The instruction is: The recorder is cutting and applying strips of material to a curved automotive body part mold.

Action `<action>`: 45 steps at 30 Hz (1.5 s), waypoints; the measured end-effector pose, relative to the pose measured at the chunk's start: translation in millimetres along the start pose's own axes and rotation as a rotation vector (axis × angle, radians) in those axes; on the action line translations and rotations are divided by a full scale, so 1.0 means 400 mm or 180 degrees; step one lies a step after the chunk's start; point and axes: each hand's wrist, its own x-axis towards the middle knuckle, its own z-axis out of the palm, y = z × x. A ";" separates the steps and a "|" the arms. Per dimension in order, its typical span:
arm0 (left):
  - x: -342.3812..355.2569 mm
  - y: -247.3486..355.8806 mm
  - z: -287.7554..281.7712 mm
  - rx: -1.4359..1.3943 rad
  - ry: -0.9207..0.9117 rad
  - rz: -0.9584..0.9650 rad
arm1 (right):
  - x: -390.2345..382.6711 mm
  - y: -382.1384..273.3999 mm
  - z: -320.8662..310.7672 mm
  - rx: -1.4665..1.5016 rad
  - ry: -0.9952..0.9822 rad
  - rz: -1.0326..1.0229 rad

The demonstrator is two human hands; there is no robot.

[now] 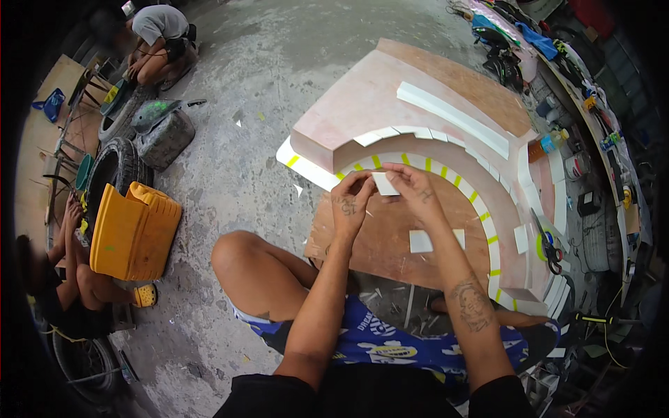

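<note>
Both my hands pinch a small white square piece (pixel 384 184), my left hand (pixel 352 196) at its left side and my right hand (pixel 416 191) at its right. Beneath them is a curved wooden form (pixel 320 115) with pale pinkish faces, white pieces along its arch and a curved white strip (pixel 472 197) crossed by yellow tape marks. A white rectangle (pixel 421 242) lies on the brown board (pixel 362 244) below my hands. Scissors (pixel 554 258) and a green-yellow tape roll (pixel 543 245) are at the form's right edge.
At left sit a yellow plastic crate (pixel 129 230), tires (pixel 122 160) and a grey container (pixel 164 139). One person (pixel 153 35) crouches at top left, another (pixel 63 285) sits at left. A cluttered bench (pixel 592 111) with an orange-liquid bottle (pixel 547 144) nearby runs along the right.
</note>
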 end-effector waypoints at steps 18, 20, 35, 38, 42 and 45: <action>0.124 -0.106 0.021 -0.0892 0.1989 -0.0174 | 0.157 0.082 0.129 0.1407 0.0417 0.0485; 0.127 -0.111 0.025 -0.1049 0.1981 -0.0275 | 0.166 0.087 0.121 0.1401 0.0389 0.0475; 0.124 -0.071 0.043 -0.2206 0.1936 -0.0466 | 0.170 0.092 0.141 0.1661 0.0430 0.0451; 0.124 -0.074 0.041 -0.2265 0.1932 -0.0443 | 0.169 0.089 0.145 0.1673 0.0453 0.0475; 0.122 -0.063 0.045 -0.2315 0.1873 -0.0498 | 0.168 0.092 0.142 0.1720 0.0418 0.0459; 0.128 -0.052 0.050 -0.2355 0.2060 -0.0545 | 0.167 0.092 0.145 0.1716 0.0414 0.0465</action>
